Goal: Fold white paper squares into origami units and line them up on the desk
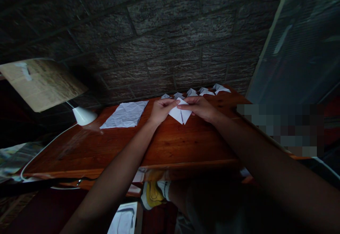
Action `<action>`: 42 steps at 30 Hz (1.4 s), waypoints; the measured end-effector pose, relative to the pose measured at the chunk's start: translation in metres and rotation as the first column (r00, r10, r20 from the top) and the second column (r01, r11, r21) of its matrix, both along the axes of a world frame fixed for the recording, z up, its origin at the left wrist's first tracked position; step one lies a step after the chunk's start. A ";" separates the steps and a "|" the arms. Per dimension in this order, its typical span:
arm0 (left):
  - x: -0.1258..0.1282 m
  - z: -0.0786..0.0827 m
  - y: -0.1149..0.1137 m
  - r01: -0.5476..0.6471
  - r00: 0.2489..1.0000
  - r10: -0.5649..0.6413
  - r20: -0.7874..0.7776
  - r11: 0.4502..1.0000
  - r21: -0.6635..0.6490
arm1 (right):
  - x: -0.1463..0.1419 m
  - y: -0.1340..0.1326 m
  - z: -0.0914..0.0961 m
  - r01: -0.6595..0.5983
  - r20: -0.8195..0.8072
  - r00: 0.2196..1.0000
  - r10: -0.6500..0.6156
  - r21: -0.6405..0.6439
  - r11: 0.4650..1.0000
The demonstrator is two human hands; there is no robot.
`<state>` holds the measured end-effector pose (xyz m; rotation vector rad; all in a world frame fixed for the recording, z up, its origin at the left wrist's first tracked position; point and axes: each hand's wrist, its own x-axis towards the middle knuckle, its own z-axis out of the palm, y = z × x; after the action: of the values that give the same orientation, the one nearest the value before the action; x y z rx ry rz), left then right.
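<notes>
Between my two hands is a small white folded paper, diamond-shaped, with a slit running up from its lower point. My left hand grips its upper left edge, thumb on top. On the upper right, my right hand pinches the same paper, its thumb lying across the face and its other fingers partly hidden behind. Just beyond my hands, several folded white paper pieces stand in a row along the back of the wooden table. A creased stack of white paper lies left of my left hand.
A lamp with a brown paper shade and white base stands at the table's left, its white cord hanging over the edge. A stone-block wall rises behind. A glassy panel leans at right.
</notes>
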<state>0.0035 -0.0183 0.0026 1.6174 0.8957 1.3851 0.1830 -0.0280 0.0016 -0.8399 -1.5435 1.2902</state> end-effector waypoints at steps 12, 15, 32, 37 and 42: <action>0.003 -0.002 -0.001 0.015 1.000 -0.015 0.002 1.000 0.008 | -0.002 0.002 -0.001 0.002 0.000 1.000 -0.002 0.064 0.998; 0.002 -0.003 0.000 0.015 1.000 -0.015 -0.013 1.000 0.005 | -0.003 0.001 -0.001 -0.002 0.011 1.000 0.001 0.074 0.997; -0.001 -0.007 0.003 0.070 0.997 -0.072 -0.020 0.994 -0.085 | 0.000 -0.001 0.000 -0.053 0.242 0.970 0.029 0.093 0.994; 0.000 -0.009 0.003 0.027 0.999 -0.029 -0.038 0.998 -0.051 | -0.001 -0.002 0.001 -0.041 0.250 0.968 0.021 0.075 0.996; 0.000 -0.011 0.005 0.051 0.998 -0.053 -0.023 0.997 -0.060 | 0.000 0.000 -0.001 -0.059 0.263 0.964 0.041 0.060 0.996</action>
<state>0.0031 -0.0129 -0.0080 1.6044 0.8946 1.2939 0.1829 -0.0284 0.0006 -0.9640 -1.8160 1.1917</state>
